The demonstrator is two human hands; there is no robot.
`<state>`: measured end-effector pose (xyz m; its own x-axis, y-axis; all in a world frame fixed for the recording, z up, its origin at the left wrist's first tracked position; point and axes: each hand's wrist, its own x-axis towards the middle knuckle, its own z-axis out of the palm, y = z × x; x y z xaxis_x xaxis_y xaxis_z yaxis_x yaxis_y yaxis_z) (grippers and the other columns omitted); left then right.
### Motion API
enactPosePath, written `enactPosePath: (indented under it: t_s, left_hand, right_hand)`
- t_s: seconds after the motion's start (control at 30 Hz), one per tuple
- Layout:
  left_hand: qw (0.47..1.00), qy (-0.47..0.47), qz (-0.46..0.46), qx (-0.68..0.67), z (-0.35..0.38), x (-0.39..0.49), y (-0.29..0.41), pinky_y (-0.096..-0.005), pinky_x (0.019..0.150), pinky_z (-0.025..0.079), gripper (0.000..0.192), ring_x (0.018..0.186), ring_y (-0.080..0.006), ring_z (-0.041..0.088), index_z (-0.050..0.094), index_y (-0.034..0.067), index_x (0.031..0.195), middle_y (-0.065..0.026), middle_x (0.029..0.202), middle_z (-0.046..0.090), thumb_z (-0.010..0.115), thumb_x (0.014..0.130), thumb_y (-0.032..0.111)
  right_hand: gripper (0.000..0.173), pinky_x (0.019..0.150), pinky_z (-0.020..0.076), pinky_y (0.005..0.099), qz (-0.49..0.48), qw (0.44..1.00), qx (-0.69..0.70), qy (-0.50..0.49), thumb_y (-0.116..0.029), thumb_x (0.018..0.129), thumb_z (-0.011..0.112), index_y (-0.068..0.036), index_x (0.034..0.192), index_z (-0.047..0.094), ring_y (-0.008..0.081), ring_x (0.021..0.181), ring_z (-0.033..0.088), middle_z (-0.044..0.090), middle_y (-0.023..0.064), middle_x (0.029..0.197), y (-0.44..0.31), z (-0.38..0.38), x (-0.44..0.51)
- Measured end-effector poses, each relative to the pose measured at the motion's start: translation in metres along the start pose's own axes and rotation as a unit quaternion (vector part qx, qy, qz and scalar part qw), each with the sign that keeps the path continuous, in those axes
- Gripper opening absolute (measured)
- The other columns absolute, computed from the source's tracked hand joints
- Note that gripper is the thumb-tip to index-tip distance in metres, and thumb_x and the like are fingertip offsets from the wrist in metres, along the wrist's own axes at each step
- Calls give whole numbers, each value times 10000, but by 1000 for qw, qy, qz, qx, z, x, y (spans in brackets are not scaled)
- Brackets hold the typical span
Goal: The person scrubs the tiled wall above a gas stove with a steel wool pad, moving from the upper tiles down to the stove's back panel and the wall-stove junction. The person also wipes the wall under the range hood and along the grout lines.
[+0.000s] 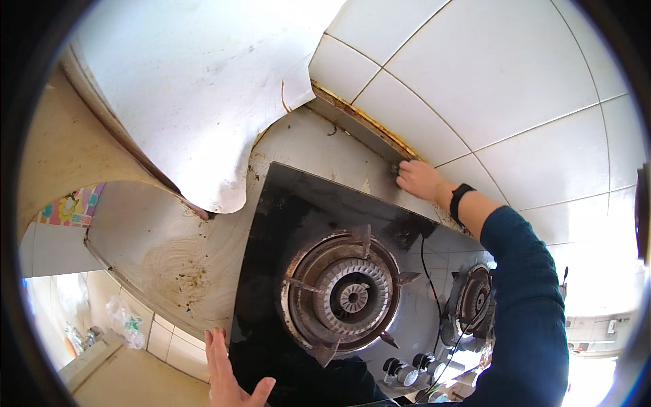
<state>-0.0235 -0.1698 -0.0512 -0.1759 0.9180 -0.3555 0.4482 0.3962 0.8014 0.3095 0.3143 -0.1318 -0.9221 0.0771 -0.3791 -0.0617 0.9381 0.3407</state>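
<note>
My right hand [419,179], with a black band on the wrist, is closed around a small dark scrubber [395,169], mostly hidden by the fingers. It presses at the metal counter's raised back edge [366,128], below the tiled wall. My left hand [231,374] is at the bottom, fingers spread and holding nothing, by the front left corner of a black glass gas cooktop [274,219]. A round burner [353,297] with rusty pan supports lies between the hands. Brown grime marks the steel countertop [173,264] left of the cooktop.
A large white sheet [203,102] with a curled edge hangs over the upper left. A second burner [475,300] and control knobs [407,375] are at the right, with a black cable [430,274] across the cooktop. White wall tiles [488,76] rise behind.
</note>
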Motion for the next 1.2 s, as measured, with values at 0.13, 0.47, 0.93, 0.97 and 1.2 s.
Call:
enactPosePath:
  t_s: [0.13, 0.47, 0.93, 0.97, 1.2]
  left_hand:
    - [1000, 2, -4, -6, 0, 0, 1, -515, 1167, 180, 981, 1444, -487, 121, 90, -57, 1518, -327, 1550, 140, 717, 861, 314]
    - [1000, 10, -4, -3, 2, -3, 4, -525, 1156, 200, 971, 1421, -513, 159, 98, -43, 1523, -323, 1544, 168, 717, 862, 307]
    - [998, 17, -31, -45, 5, 1, -3, -449, 1168, 201, 992, 1439, -369, 250, 95, -38, 1528, -262, 1564, 194, 710, 806, 255]
    - [999, 7, -38, -33, 5, 1, -3, -447, 1170, 199, 988, 1440, -367, 246, 93, -38, 1528, -259, 1566, 192, 707, 809, 247]
    - [1000, 2, -13, 6, 6, 2, -4, -470, 1176, 178, 968, 1452, -419, 171, 95, -41, 1525, -287, 1565, 161, 703, 856, 303]
  right_hand:
    - [69, 752, 471, 324, 49, 989, -60, 123, -161, 756, 604, -93, 762, 599, 220, 924, 544, 621, 39, 781, 18, -27, 111]
    - [129, 800, 487, 342, 67, 994, 17, 83, -120, 778, 573, -55, 885, 607, 244, 977, 539, 617, 69, 890, 1, -5, 45]
    - [323, 883, 493, 426, 144, 915, 372, 62, 12, 710, 671, -57, 1023, 709, 340, 1046, 591, 690, 131, 1017, -32, -13, 10]
    - [321, 893, 489, 419, 62, 909, 393, 123, 15, 712, 660, -61, 1018, 716, 332, 1054, 584, 689, 119, 1031, -31, -11, 22]
    - [294, 859, 497, 409, 188, 894, 314, 258, 36, 726, 616, -59, 990, 706, 320, 986, 587, 684, 101, 1021, -19, -13, 81]
